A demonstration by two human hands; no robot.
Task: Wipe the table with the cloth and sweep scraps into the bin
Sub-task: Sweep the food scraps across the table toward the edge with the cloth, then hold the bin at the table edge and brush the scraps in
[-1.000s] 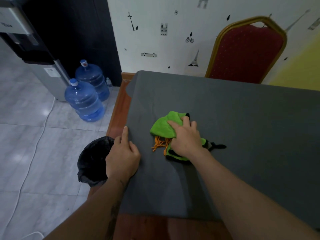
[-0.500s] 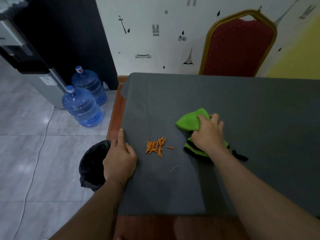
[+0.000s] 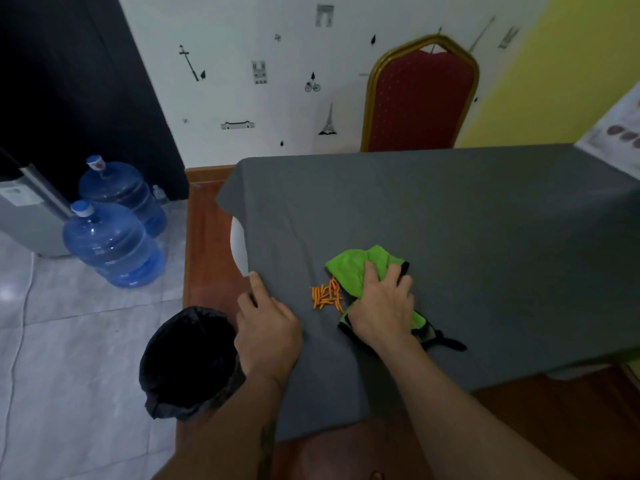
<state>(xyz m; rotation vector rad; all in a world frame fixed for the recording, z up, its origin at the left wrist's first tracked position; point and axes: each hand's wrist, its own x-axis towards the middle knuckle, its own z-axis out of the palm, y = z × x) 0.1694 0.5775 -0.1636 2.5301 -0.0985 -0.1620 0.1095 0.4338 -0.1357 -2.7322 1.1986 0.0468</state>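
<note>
Here right hand (image 3: 381,308) grip bunches fuzzy green cloth (image 3: 349,271) beside thin orange scraps (image 3: 326,297); left hand (image 3: 268,327) flat.

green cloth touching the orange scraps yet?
Touching. The head view shows the green cloth edge meeting the right side of the orange scraps pile, with no gray tablecloth visible between them.

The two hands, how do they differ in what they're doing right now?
The right hand presses down on the green cloth, beside the orange scraps; the left hand holds nothing. The right hand sits well in on the grey table cover, while the left hand rests at its edge, above the black bin. Both lie palm down.
</note>
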